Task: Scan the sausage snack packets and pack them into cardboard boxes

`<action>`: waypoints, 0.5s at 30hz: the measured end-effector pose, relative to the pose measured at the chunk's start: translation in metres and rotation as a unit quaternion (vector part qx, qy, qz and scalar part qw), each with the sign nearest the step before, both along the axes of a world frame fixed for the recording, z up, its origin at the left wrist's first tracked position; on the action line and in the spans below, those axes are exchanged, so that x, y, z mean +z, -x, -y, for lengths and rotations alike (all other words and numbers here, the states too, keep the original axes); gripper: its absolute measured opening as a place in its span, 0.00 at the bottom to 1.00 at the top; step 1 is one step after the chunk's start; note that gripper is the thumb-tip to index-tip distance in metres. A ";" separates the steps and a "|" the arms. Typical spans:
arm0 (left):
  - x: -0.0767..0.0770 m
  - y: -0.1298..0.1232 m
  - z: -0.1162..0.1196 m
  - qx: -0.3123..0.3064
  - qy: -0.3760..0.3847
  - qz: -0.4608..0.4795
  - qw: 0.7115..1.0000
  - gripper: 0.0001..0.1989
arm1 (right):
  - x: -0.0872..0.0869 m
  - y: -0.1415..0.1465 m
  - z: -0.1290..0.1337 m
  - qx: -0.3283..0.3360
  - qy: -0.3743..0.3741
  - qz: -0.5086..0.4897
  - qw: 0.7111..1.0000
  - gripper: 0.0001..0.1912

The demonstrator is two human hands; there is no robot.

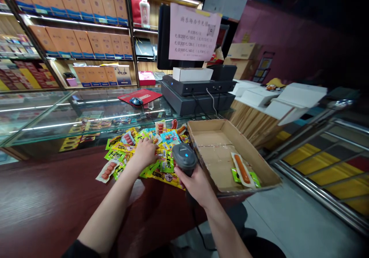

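A heap of small snack packets [167,177], yellow, green and blue, lies on the dark red table, with packs of sausages [108,170] among them. My left hand [146,152] rests on top of the heap, palm down; what its curled fingertips touch is partly hidden. In my right hand [196,183] is a dark handheld scanner [184,156] with a blue light, held upright by its handle over the heap's right edge. To its right stands an open cardboard box [213,148], holding a long sausage pack [242,168] and a green packet [255,179].
Behind the heap, a glass display counter [95,112] carries a mouse [136,101] on a red mat [150,94] and a black cash drawer [196,100] below a monitor with a paper sign [193,31]. A metal railing [319,200] stands at right. The scanner's cable hangs below my right hand.
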State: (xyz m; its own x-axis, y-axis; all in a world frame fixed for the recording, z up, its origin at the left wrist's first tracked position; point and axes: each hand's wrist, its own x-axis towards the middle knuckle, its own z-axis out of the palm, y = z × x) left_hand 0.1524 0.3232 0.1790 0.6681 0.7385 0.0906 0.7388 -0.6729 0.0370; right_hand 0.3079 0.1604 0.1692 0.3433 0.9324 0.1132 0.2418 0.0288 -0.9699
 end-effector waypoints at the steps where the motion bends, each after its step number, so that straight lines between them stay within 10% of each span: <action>1: -0.001 0.000 -0.001 -0.005 -0.001 0.008 1.000 0.13 | -0.003 0.002 0.002 0.010 0.013 -0.032 0.999 0.12; 9: -0.001 0.014 -0.020 0.026 0.156 0.238 0.958 0.10 | 0.032 0.013 -0.015 0.068 -0.005 -0.109 0.992 0.14; 15: 0.010 0.028 -0.038 0.062 0.351 0.574 0.737 0.23 | 0.039 0.018 -0.073 0.052 -0.040 -0.073 0.995 0.11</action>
